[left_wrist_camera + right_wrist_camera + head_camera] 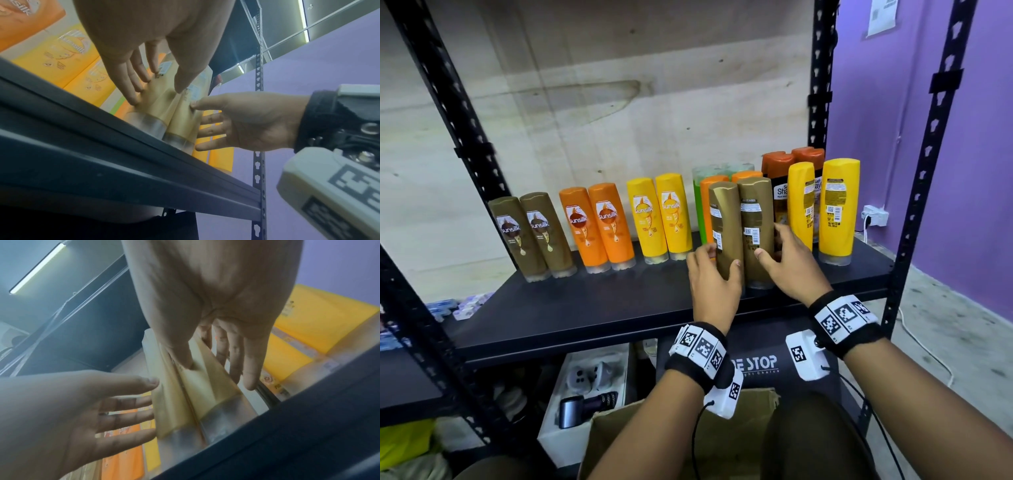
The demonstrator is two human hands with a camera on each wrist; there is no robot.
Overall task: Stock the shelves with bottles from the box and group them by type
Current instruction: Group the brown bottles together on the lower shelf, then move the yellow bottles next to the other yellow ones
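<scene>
Two gold bottles stand cap-down side by side on the black shelf (585, 308), back labels toward me. My left hand (722, 257) holds the left gold bottle (726, 219), thumb on its front and fingers behind its left edge. My right hand (770, 241) holds the right gold bottle (756, 212) the same way from the right. In the left wrist view my left hand (158, 92) lies on the left bottle (156, 104). In the right wrist view my right hand (218, 373) lies on the right bottle (209, 386). The cardboard box (619, 445) sits below, its inside hidden.
To the left on the shelf stand pairs of brown (530, 233), orange (599, 226) and yellow bottles (661, 219). Behind my hands are a green bottle (700, 205) and orange ones; to the right, orange-capped shampoos (780, 192) and two yellow bottles (839, 212). Black uprights (914, 205) frame the shelf.
</scene>
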